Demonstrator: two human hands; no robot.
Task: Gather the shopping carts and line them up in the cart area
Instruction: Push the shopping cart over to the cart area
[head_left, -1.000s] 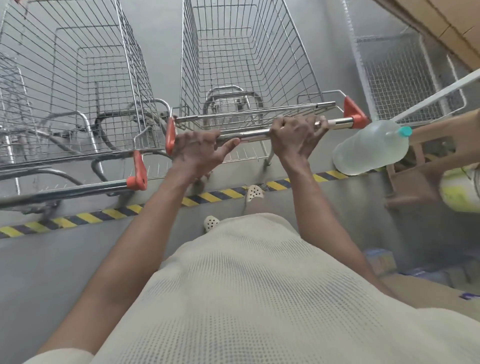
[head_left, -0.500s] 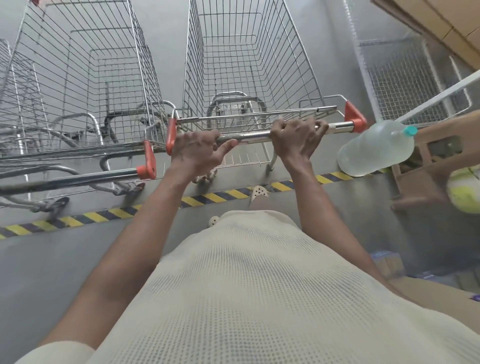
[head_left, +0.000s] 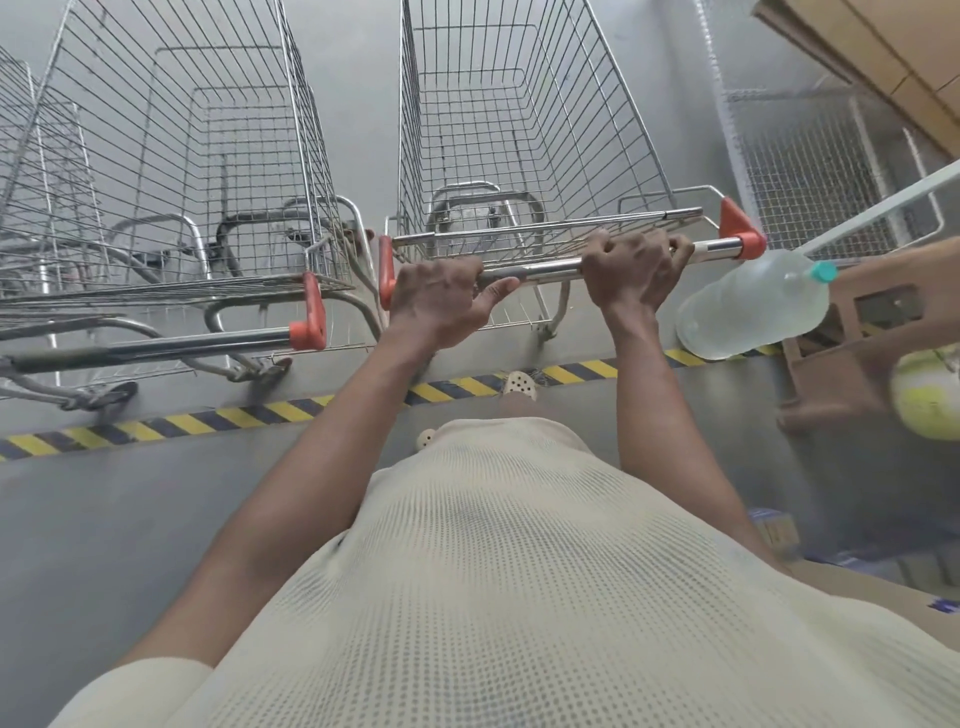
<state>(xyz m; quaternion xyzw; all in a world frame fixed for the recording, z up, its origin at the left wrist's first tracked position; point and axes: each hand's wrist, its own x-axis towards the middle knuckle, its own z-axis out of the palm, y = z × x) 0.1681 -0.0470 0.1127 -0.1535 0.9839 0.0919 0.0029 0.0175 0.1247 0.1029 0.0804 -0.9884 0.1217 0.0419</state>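
The left hand (head_left: 436, 301) and right hand (head_left: 634, 273) are both gripping the handle bar (head_left: 545, 267), fingers curled over it. The cart (head_left: 519, 130) is standing at upper centre, past the striped floor line (head_left: 208, 418), beside a parked cart (head_left: 182, 182) at upper left. Recommended: pushing evenly, bringing the handles into line.

both hands (head_left: 441, 301) gripping cart handle (head_left: 545, 267)

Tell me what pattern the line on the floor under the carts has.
Diagonal yellow and black stripes on the floor line, clearest in the head view.
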